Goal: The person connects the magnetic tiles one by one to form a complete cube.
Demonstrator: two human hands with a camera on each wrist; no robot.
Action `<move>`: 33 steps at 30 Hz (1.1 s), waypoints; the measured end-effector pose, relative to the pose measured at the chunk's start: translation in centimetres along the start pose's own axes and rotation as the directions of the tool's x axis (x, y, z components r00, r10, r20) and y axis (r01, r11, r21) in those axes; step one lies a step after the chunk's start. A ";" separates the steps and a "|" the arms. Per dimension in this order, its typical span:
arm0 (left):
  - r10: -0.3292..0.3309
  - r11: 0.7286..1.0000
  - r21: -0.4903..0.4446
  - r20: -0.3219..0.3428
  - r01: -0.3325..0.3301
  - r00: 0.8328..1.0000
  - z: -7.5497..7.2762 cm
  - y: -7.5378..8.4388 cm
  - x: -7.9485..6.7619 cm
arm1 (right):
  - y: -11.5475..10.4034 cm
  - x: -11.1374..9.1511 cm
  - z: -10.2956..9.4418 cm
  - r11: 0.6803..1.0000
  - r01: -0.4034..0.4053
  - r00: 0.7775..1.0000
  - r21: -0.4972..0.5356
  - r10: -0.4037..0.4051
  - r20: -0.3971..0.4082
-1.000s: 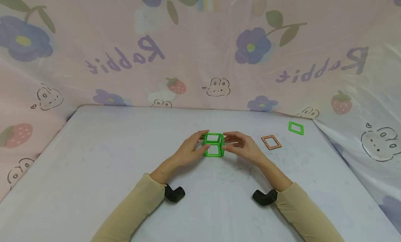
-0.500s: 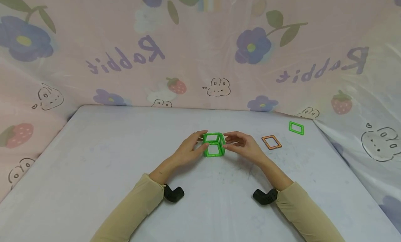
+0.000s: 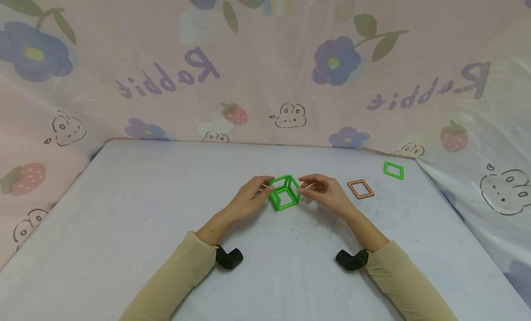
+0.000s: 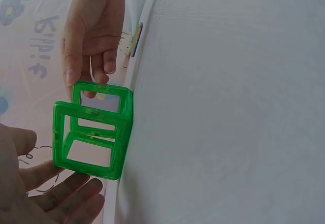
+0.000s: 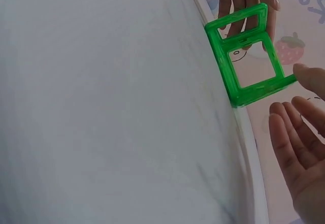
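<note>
A box of green square magnetic tiles (image 3: 288, 206) stands on the white table between both hands, turned at an angle. In the left wrist view the fingers of my left hand (image 4: 25, 198) touch the lower edge of the green tile box (image 4: 92, 113), the thumb held apart from it. My left hand (image 3: 249, 199) is at the box's left side in the head view. My right hand (image 3: 327, 195) is at its right side. In the right wrist view the thumb of the right hand (image 5: 307, 168) reaches a corner of the green tile box (image 5: 222, 64), its other fingers extended below.
An orange square magnetic tile (image 3: 353, 190) lies flat right of the right hand. Farther back, a loose green square tile (image 3: 393, 176) lies near the table's right edge. A patterned pink curtain (image 3: 249, 72) hangs behind and beside the white table (image 3: 137, 196).
The green tile box has turned counterclockwise, seen from above; its right end has swung away from me. Both hands stay beside it with small finger shifts.
</note>
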State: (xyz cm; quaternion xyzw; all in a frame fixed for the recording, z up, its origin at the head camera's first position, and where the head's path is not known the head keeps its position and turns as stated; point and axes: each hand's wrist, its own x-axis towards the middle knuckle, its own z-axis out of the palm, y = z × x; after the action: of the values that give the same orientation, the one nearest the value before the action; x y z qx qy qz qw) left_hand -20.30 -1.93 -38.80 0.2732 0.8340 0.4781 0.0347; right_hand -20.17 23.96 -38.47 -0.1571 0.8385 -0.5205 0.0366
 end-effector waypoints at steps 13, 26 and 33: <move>-0.015 1.000 -0.022 0.012 0.015 1.000 -0.1 0.0 -0.1 | 0.2 0.2 0.1 0.995 -0.011 1.000 0.100 0.011 0.000; -0.056 0.998 -0.029 0.017 0.056 0.998 -0.1 0.5 -0.2 | 0.2 0.4 0.0 0.998 -0.019 1.000 0.065 0.020 -0.020; -0.036 0.999 -0.016 0.012 0.036 0.999 -0.1 0.8 -0.3 | 0.2 0.6 0.1 0.999 -0.034 0.999 0.042 0.035 -0.031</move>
State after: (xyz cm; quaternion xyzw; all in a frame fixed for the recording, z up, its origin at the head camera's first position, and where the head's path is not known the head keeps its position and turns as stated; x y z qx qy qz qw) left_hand -19.76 -1.79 -38.19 0.2605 0.8347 0.4826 0.0504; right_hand -20.77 23.76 -38.64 -0.1336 0.8305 -0.5396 0.0358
